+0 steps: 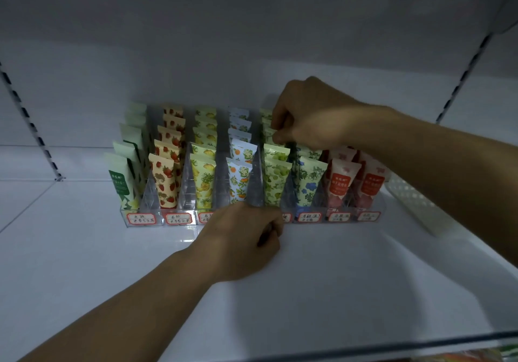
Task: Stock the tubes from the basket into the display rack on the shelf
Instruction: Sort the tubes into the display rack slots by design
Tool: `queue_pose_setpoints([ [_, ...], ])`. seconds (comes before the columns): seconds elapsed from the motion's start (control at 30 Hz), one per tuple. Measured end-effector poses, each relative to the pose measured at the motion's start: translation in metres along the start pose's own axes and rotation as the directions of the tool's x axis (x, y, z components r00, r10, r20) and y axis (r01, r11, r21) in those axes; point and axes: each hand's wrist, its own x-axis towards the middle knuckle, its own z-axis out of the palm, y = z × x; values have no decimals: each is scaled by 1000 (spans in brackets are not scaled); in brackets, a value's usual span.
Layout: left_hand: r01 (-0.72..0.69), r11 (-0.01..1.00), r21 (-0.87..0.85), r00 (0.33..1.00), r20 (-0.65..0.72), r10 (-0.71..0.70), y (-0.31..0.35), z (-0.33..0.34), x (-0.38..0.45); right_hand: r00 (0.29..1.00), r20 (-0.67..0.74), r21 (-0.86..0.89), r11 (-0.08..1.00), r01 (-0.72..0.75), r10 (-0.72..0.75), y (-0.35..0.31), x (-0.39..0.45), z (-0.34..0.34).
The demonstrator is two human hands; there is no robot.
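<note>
A clear acrylic display rack (179,218) stands on the white shelf, its lanes filled with upright patterned tubes: strawberry, lemon, orange-blossom, green grape (276,176), blue flower and red ones. My right hand (311,115) reaches over the grape lane and pinches the top of a green grape tube (270,134) in the middle of that row. My left hand (246,238) sits at the rack's front edge with curled fingers against the front wall; whether it grips the rack I cannot tell. The white basket (412,202) lies at the right, partly behind my right forearm.
The white shelf (84,263) stretches out in front of the rack. Slotted metal uprights (30,126) run along both back corners. A shelf above hangs low over the rack. Colourful goods show at the bottom right corner, below the shelf's front rail.
</note>
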Motion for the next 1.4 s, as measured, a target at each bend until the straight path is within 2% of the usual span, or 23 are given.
queue_pose_setpoints([
  [0.13,-6,1000,1,1000,9,6,0,0,0,998,-58,53,999,-7,10,1,4,8],
  [0.27,9,1000,12,1000,-5,-9,1,1,1,995,-98,-6,1000,24,-24,-4,5,19],
  [0.37,19,1000,0,1000,5,-19,2,1,-1,991,-135,-35,999,-15,10,-3,4,23],
  [0.77,50,998,-44,999,16,-49,5,-2,-5,996,-29,45,996,-80,81,-5,1,8],
  [0.83,51,998,-46,998,23,-50,6,-2,-4,993,-81,73,994,-79,85,-1,-2,-1],
  [0.93,50,997,-50,999,9,-50,5,-2,-3,963,-256,164,986,-36,77,7,-2,-15],
  [0.97,52,997,-52,999,8,-52,5,-2,-3,965,-256,164,986,-17,59,7,-2,-17],
  [1.13,51,995,-89,999,7,-51,3,0,-2,997,-69,153,988,-7,18,8,6,-8],
  [1.4,75,987,-146,997,8,-75,1,-1,0,998,-69,205,979,12,2,16,25,6],
])
